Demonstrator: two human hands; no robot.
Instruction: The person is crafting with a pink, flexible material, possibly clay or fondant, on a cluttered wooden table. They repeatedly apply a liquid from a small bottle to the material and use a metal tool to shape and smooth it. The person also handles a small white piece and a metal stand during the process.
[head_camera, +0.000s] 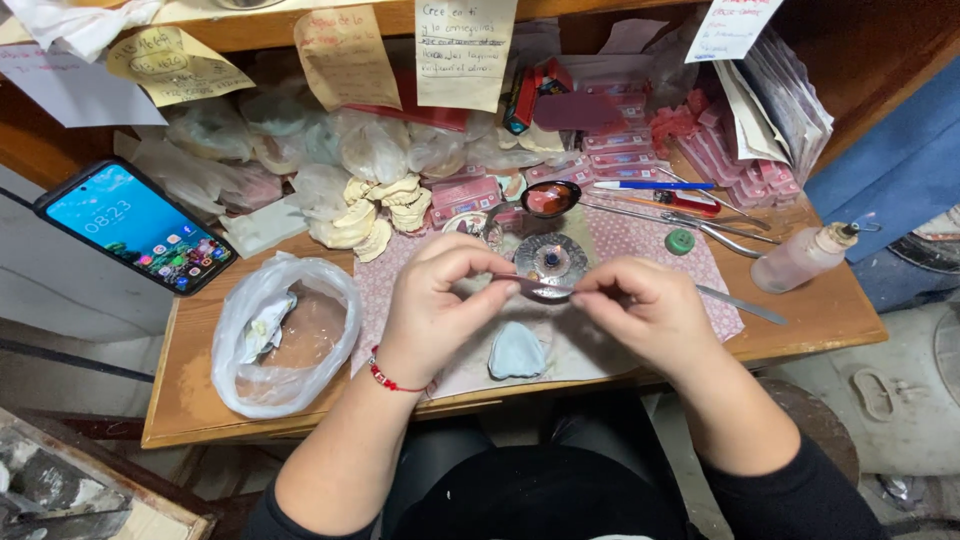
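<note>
Left hand (435, 305) and right hand (645, 310) both pinch a thin metal tool (545, 288) between them; blue mould (517, 352) lies just below the hands.

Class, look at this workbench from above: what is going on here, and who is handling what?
A person seated at a cluttered wooden bench pinches a thin metal tool between both hands. The left hand and right hand meet at its tip, above a round metal dish. A pale blue mould lies on the patterned mat just below the hands. A plastic bag sits to the left, a phone is propped beyond it, and white plaster dental casts are piled behind.
</note>
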